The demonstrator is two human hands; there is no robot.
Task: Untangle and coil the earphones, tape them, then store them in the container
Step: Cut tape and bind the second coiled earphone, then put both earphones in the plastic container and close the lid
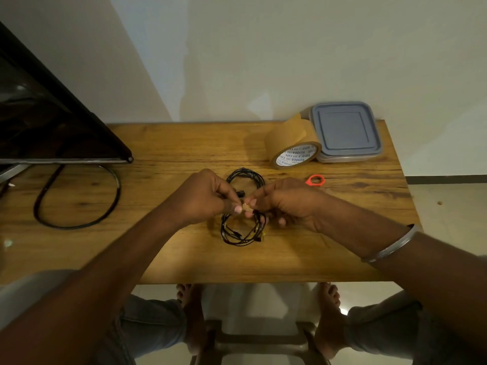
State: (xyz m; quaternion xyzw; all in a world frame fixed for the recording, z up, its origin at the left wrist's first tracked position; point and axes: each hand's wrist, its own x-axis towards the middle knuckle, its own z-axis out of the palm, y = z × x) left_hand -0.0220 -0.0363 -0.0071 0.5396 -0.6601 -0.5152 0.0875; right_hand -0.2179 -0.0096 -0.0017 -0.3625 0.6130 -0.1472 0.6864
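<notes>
Earphones (242, 233) coiled on the worktop (171, 143), taping under way.
My left hand (205, 198) and right hand (287, 201) both pinch a strip of brown tape (246, 206) at the coil's middle. I judge the wrap unfinished, and the container (345, 130) is still lidded.

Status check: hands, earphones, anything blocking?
Left hand and right hand both pinch tape piece at coil's middle. Earphones coiled, on table. Container lid on, tape roll beside it.

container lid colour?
Grey-blue lid on a clear container, closed, behind the tape roll. Head view.
</notes>
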